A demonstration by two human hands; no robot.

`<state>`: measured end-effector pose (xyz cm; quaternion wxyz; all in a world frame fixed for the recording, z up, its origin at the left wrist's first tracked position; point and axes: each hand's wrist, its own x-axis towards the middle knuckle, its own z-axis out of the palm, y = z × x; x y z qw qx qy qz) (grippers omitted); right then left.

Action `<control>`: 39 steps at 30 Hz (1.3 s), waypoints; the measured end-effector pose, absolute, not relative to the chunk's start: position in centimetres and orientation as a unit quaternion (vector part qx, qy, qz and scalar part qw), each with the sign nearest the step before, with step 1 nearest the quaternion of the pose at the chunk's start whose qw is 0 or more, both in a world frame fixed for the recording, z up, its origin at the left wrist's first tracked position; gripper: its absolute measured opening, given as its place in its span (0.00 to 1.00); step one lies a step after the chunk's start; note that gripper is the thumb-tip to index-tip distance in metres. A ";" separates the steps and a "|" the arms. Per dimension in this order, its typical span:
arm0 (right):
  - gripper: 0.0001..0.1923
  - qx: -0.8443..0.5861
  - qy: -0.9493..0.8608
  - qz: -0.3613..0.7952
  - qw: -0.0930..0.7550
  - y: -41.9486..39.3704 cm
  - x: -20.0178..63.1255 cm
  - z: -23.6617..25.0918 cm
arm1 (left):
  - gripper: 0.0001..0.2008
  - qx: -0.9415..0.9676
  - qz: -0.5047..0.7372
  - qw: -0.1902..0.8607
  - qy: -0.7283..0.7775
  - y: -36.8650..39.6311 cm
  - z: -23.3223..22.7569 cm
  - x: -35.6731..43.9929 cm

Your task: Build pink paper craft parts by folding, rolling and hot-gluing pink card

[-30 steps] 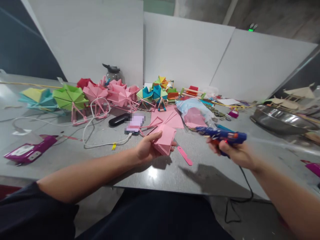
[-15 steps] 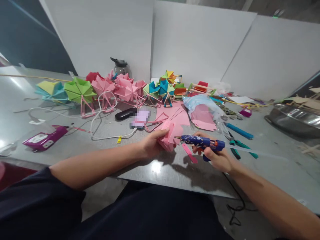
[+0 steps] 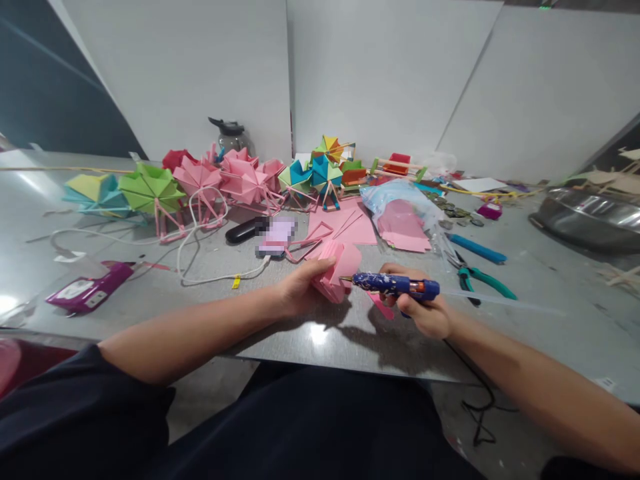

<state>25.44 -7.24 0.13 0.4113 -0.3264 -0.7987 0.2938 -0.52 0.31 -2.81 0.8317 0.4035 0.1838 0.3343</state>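
My left hand (image 3: 301, 288) grips a folded pink paper piece (image 3: 340, 270) made of several layers, held just above the table. Closed round a blue hot glue gun (image 3: 387, 283), my right hand (image 3: 425, 311) points its metal nozzle left, at the paper's right side. Nozzle and paper meet or nearly meet; I cannot tell which. A clear glue stick (image 3: 500, 303) juts from the gun's back end. Below the gun lies a bright pink strip (image 3: 383, 307), partly hidden. Pink paper sheets (image 3: 345, 223) and thin pink sticks (image 3: 310, 240) lie just beyond my left hand.
Finished paper wheels on stick stands, such as a green one (image 3: 151, 190), line the back. A phone (image 3: 275, 237) with a white cable, a purple device (image 3: 90, 287), green-handled pliers (image 3: 485, 280), a plastic bag (image 3: 400, 200) and a metal bowl (image 3: 590, 223) surround the work.
The glue gun has shifted slightly left, its nozzle now at the paper piece. The paper's right flap stands more open and rounded. The whole view has tilted a little.
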 end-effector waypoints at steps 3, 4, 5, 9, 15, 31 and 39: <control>0.32 -0.322 -0.806 0.284 0.408 -7.2 25.5 0.2 | 0.23 0.400 0.334 0.834 0.181 0.3 -2.8 -0.5; 0.32 -0.322 -0.806 0.286 0.406 -7.1 25.5 0.2 | 0.23 0.400 0.332 0.836 0.178 0.3 -2.9 -0.6; 0.32 -0.322 -0.806 0.287 0.406 -7.1 25.5 0.2 | 0.23 0.398 0.325 0.840 0.177 0.3 -3.0 -0.6; 0.33 -0.351 -0.800 0.272 0.403 -7.2 25.5 0.2 | 0.25 0.399 0.292 0.853 0.165 0.4 -3.2 -0.8; 0.35 -0.390 -0.786 0.226 0.423 -7.2 25.6 0.3 | 0.26 0.407 0.287 0.853 0.155 0.4 -2.8 -0.9; 0.33 -0.407 -0.745 0.289 0.443 -7.4 25.7 0.2 | 0.24 0.398 0.311 0.849 0.152 0.6 -2.0 -0.9; 0.30 -0.350 -0.790 0.289 0.411 -7.4 26.0 -0.3 | 0.24 0.391 0.328 0.844 0.162 0.9 -2.4 -0.9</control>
